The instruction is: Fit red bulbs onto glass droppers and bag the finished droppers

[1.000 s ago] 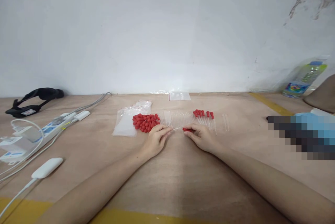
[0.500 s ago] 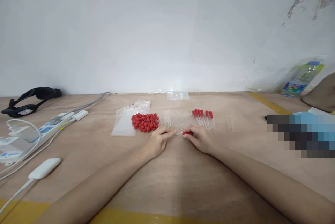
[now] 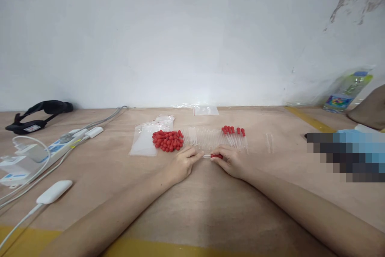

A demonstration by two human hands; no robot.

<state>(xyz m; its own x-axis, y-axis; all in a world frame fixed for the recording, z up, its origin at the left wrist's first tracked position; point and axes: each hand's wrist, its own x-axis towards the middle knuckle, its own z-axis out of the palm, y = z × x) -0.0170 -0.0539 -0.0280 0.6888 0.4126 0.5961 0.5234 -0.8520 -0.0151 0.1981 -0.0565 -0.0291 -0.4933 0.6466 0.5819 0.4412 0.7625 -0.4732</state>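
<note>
Between finger and thumb, my right hand (image 3: 230,161) grips a red rubber bulb (image 3: 216,156) lying sideways. A thin glass dropper tube (image 3: 206,156) runs from the bulb's left end to my left hand (image 3: 186,162), whose closed fingers pinch it. Whether the tube sits inside the bulb cannot be made out. Behind my left hand is a pile of loose red bulbs (image 3: 167,140). A row of clear glass tubes (image 3: 207,138) lies beyond both hands. To its right lie several droppers with red bulbs (image 3: 232,130) fitted on their far ends.
Plastic zip bags (image 3: 144,140) lie left of the bulb pile, and another bag (image 3: 206,110) by the wall. Two loose tubes (image 3: 270,143) lie at right. A power strip (image 3: 57,144) with cables, a white device (image 3: 54,192) and a black strap (image 3: 45,108) are left; a bottle (image 3: 345,92) stands far right.
The view has shifted slightly. Both hands remain close together, holding the glass tube and red bulb, with hardly any change in grip.
</note>
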